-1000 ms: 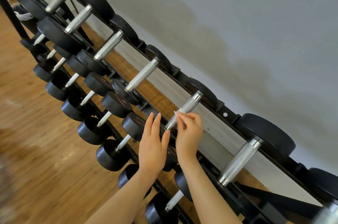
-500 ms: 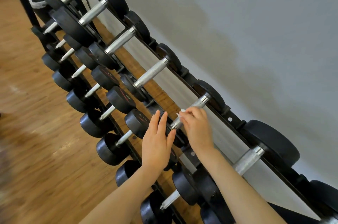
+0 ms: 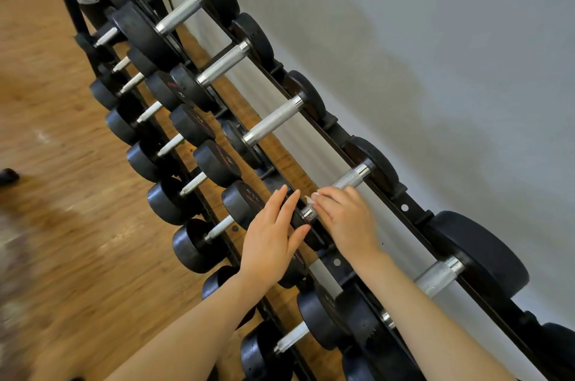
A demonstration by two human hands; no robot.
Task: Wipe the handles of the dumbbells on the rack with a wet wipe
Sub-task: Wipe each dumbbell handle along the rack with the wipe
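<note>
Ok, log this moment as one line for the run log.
step: wiping handle | right hand: pinches wet wipe on dumbbell handle | left hand: flat on weight head, fingers straight | rack: upper row

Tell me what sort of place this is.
Most likely a gym or weights room: a long black rack holds rows of dumbbells, standing on a wood floor beside a plain grey wall.
</note>
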